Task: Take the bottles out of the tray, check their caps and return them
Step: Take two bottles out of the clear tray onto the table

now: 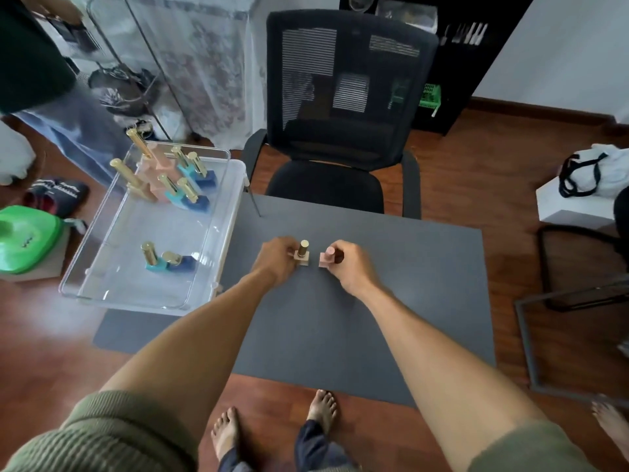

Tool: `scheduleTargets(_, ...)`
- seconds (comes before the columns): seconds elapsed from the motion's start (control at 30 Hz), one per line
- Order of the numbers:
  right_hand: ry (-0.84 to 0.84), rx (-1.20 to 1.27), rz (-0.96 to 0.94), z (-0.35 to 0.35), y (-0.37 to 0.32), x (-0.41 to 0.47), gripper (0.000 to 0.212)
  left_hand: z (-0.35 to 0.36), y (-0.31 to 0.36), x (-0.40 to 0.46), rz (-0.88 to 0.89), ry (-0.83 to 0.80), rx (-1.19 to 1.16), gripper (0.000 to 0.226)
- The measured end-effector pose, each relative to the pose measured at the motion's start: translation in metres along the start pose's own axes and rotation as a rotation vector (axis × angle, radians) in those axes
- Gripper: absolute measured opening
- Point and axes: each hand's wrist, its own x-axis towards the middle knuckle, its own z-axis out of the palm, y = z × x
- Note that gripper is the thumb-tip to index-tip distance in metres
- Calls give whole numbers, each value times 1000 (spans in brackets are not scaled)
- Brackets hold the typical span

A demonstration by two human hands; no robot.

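Pink bottles out on the table, caps under check

Head view: left hand (277, 255) pinches a beige square gold-capped bottle (302, 256); right hand (343, 258) closes round a pink square bottle (326, 258)'s cap. Both stand on the grey tabletop (374, 301). Clear plastic tray (218, 212) sits at ten o'clock. Next, probably twist-testing, then returning.

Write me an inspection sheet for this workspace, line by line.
Surface: grey table, mostly bare.
Job's things: clear tray left of the table, holding gold-capped bottles, a cluster at the far end and a teal and blue pair nearer; two pink bottles on the table.
Clutter: nothing seen on the table.
Grips: left hand on the capped pink bottle; right hand wrapped over the other pink bottle, cap hidden.
Cables: nothing seen.
Surroundings: black mesh chair behind the table, green lid at left, wooden floor.
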Motion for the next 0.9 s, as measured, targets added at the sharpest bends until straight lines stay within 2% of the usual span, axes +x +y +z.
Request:
scheduleTargets(0.13,10,-18,13,4,-2,0,5,-1,0,5,0,9,30,22)
scheduleTargets(0.37,8,-27,35,5,-4,-2,8,2,1,4,-60,-20,-68,26)
scheduleTargets(0.47,-26,-15,53,4,-4,-4,29,2,-1,5,-70,-20,-75,30)
scheduleTargets(0.57,-81,-1,76,2,-4,-10,58,0,-1,3,-81,-47,-60,50)
scheduleTargets(0.63,-69,19,79,-1,-5,-16,60,-5,3,-2,-75,-70,-45,62)
scheduleTargets(0.73,-10,34,103,-7,-12,-29,59,-18,13,-14,-9,-44,150,76)
scheduleTargets(0.9,95,24,93,-23,-36,-51,73,-48,42,-39,167,40,401,77)
